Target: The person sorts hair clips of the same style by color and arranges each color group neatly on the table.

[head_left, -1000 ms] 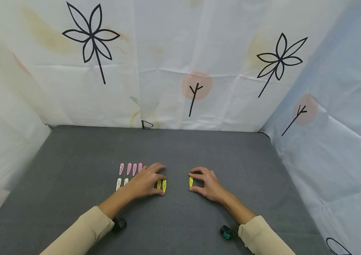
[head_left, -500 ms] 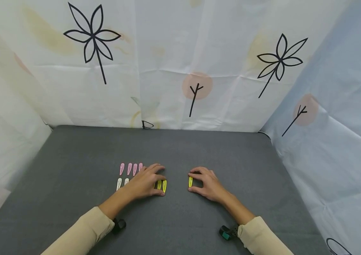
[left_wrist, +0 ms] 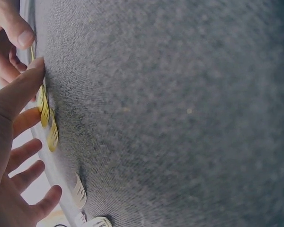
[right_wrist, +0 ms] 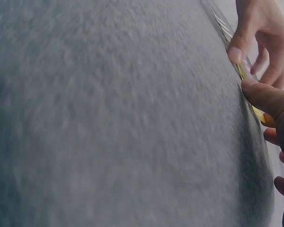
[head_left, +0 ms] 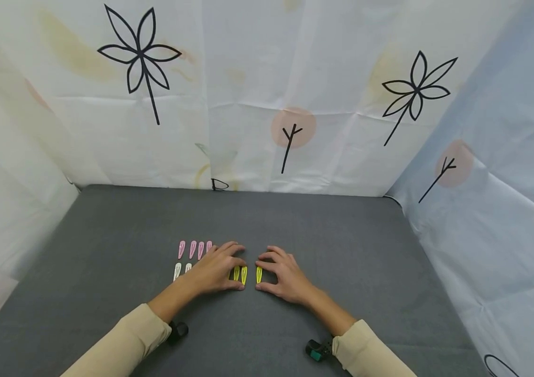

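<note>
My left hand pinches a yellow snap hair clip end to end, thumb at the near end and a finger at the far one. A second yellow clip lies just left of it, partly covered by the hand. Facing it across a narrow gap, my right hand holds another yellow clip the same way, close to the table. In the left wrist view two yellow clips show beside the left fingers. The right wrist view has the right hand's yellow clip behind the thumb.
Several pink hair clips form a row behind the left hand. Below them white clips lie partly hidden by that hand and forearm. The grey table ends at a patterned cloth wall behind and at the sides.
My right hand has slid left with its yellow clip, closing most of the distance to the left hand. The left hand has stayed in place over its clips.
</note>
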Action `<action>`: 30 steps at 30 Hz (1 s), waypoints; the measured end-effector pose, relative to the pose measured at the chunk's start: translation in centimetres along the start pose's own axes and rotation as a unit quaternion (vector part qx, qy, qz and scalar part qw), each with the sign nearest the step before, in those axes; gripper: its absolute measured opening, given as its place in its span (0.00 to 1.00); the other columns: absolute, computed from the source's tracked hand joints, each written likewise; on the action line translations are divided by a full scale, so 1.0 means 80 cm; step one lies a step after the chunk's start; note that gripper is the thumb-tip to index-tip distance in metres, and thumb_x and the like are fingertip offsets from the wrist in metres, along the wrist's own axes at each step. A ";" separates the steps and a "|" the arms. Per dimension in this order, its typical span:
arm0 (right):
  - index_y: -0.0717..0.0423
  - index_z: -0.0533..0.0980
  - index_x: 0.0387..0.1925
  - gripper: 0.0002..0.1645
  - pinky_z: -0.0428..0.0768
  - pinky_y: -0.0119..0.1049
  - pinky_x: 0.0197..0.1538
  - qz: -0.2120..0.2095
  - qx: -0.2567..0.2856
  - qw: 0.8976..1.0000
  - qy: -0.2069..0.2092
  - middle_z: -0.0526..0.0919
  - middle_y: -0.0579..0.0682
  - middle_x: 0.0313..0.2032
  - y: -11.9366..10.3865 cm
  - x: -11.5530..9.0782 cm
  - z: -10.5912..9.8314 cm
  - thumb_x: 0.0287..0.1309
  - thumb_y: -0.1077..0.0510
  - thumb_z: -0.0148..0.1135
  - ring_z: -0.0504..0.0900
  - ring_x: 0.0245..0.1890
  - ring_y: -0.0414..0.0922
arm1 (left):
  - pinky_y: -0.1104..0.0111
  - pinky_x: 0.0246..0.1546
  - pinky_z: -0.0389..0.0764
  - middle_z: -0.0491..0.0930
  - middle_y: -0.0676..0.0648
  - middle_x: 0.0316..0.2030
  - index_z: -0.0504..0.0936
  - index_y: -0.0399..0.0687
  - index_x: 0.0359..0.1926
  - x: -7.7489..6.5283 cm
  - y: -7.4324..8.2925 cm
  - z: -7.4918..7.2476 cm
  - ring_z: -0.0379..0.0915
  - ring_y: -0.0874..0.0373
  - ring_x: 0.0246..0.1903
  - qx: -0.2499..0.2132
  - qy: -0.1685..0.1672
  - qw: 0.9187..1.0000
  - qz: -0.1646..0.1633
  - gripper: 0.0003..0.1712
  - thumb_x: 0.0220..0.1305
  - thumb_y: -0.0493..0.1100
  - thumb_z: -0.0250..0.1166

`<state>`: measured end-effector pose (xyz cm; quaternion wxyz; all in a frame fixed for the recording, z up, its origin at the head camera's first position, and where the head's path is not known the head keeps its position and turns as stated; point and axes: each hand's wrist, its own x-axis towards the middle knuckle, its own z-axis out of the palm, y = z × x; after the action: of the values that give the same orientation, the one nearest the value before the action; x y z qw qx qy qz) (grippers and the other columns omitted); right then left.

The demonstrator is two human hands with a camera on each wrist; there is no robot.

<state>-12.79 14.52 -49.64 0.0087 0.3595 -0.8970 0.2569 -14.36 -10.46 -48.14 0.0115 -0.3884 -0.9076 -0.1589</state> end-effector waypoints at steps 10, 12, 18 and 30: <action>0.56 0.79 0.60 0.34 0.62 0.61 0.64 0.010 0.016 1.000 -0.007 0.75 0.53 0.61 -0.007 0.006 0.007 0.55 0.44 0.73 0.61 0.71 0.56 | 0.42 0.52 0.72 0.75 0.41 0.61 0.87 0.48 0.49 0.002 0.002 -0.002 0.67 0.45 0.63 -0.008 -0.004 1.000 -0.003 0.30 0.51 0.62 0.76; 0.56 0.79 0.60 0.34 0.62 0.61 0.64 0.015 0.018 1.000 -0.010 0.75 0.52 0.62 -0.007 0.006 0.008 0.55 0.44 0.73 0.60 0.71 0.55 | 0.42 0.51 0.73 0.75 0.41 0.61 0.87 0.48 0.50 0.002 0.002 -0.001 0.67 0.45 0.63 -0.006 -0.003 1.000 -0.003 0.30 0.51 0.62 0.76; 0.54 0.79 0.60 0.34 0.62 0.60 0.64 0.018 0.026 0.999 -0.009 0.75 0.52 0.61 -0.007 0.008 0.008 0.55 0.44 0.73 0.60 0.71 0.55 | 0.42 0.51 0.73 0.74 0.41 0.61 0.87 0.48 0.50 0.003 0.000 0.000 0.67 0.46 0.63 -0.010 -0.004 1.000 -0.004 0.31 0.51 0.62 0.76; 0.55 0.78 0.61 0.35 0.62 0.60 0.64 0.020 0.033 0.999 -0.017 0.75 0.52 0.61 -0.003 0.011 0.007 0.54 0.44 0.74 0.62 0.71 0.54 | 0.41 0.53 0.72 0.73 0.40 0.62 0.86 0.48 0.51 0.002 -0.002 -0.001 0.67 0.45 0.64 -0.028 -0.011 1.000 -0.008 0.31 0.51 0.61 0.76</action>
<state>-13.18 13.51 -49.82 -0.0236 0.3463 -0.8948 0.2807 -14.62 -10.46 -48.08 -0.0102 -0.3829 -0.9061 -0.1797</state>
